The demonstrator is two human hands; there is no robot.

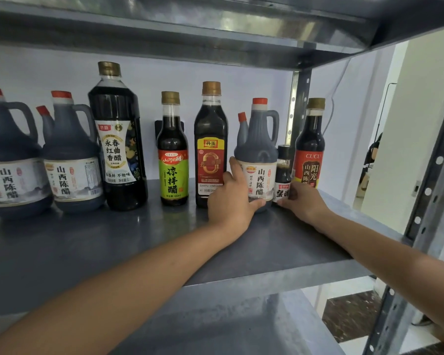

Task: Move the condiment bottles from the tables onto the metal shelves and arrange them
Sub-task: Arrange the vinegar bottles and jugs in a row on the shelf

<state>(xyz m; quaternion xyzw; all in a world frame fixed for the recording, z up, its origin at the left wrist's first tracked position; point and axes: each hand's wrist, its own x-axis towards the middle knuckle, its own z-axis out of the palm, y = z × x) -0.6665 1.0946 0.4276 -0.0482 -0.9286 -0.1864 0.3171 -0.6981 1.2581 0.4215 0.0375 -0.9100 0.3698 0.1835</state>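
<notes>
Head view: the condiment bottles stand in a row along the far side of the metal shelf [62,252]. The left hand [231,198] wraps the lower left side of the handled jug [258,160], with the thumb up against its label and the fingers curled round its front. The right hand [303,203] pinches the base of the small bottle [283,172]. That bottle stands squeezed between the jug and the red-label bottle [309,155] at the right end.

The step looks like tidying this crowded right end. Doing it well probably means sliding the jug a little left along the shelf rather than lifting it, and stopping short of the dark vinegar bottle [210,149]. Meanwhile the right hand should steady the small bottle upright, with its label facing near, so it neither tips nor bumps the red-label bottle.
</notes>
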